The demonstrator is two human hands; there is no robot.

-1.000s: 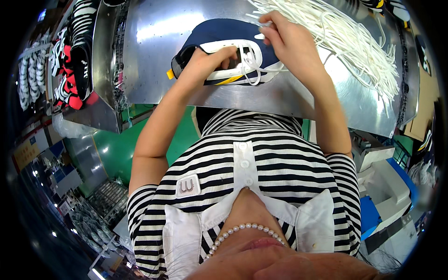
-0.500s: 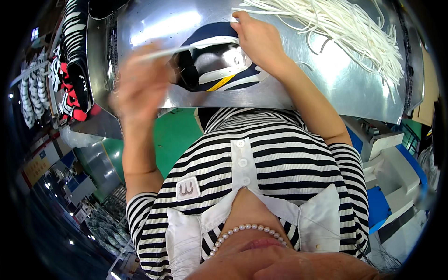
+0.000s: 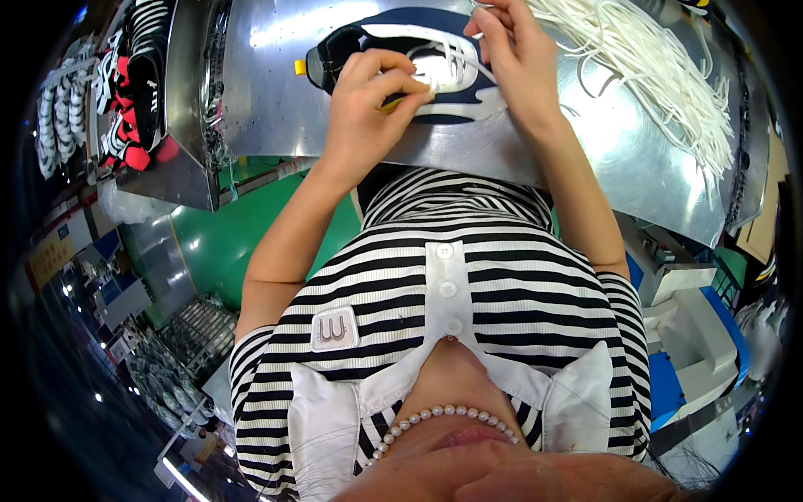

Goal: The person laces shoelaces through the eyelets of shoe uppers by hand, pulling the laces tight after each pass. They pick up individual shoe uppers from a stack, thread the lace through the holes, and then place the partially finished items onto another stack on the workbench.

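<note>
The person's left hand (image 3: pixel 372 100) is bending over the near edge of the shoe (image 3: pixel 478 109), thumb and fingertips closing together at the eyelet edge; whether they are gripping lace or just the edge, one cannot tell. The right hand (image 3: pixel 520 63) is hanging beyond the toe side, thumb and forefinger nearly meeting on something thin, probably a lace end, too small to be sure. The navy shoe is lying on the worktop (image 3: pixel 268 109) under and between the hands, its yellow heel tab (image 3: pixel 299 67) pointing left of the left hand. White lace (image 3: pixel 456 52) is crossing the opening between both hands; a lace bundle (image 3: pixel 657 92) is lying right of the right hand.

The step seems to be lacing: it calls for the left hand steadying the eyelet edge, while the right is keeping the lace flat and untwisted. Both wrists are arching, forearms reaching forward.
</note>
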